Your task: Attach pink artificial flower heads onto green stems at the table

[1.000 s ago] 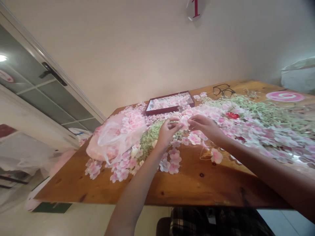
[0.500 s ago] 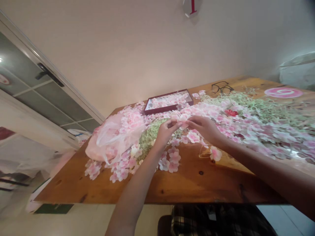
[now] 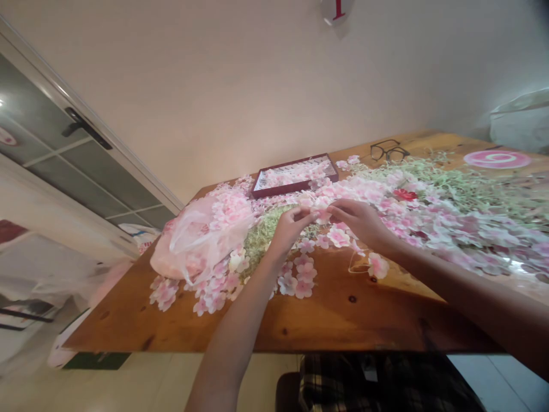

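- Both hands meet over the middle of the wooden table (image 3: pixel 326 320), fingertips nearly touching.
- The left hand (image 3: pixel 288 228) has its fingers curled and pinched shut on the edge of a small pink blossom (image 3: pixel 321 216) — thumb on top, the other fingers tucked beneath.
- The right hand (image 3: pixel 358 220) comes in from the other side, fingertips closed on the same blossom, knuckles up and the wrist low over the tabletop.
- So the blossom sits right between the two hands, held just above the loose flowers, roughly at the table's centre.
- Below the hands, a small cluster of pink flowers (image 3: pixel 300 278) lies flat on bare wood; one single bloom (image 3: pixel 377 266) lies just beside the right wrist.
- To the left, a clear plastic bag (image 3: pixel 195 240) stuffed with pink petals slumps on the table, with more petals spilled around it.
- Between the bag and the left hand — a tuft of pale green sprigs (image 3: pixel 261 234).
- Behind the hands, a dark red tray (image 3: pixel 295 174) holds more pink flowers.
- To the right, a broad heap of pink blooms and green stems (image 3: pixel 450 212) runs toward the table's far edge, with one red flower (image 3: pixel 404 194) in it.
- A pair of black glasses (image 3: pixel 388 151) rests near the back corner, well apart from the hands.
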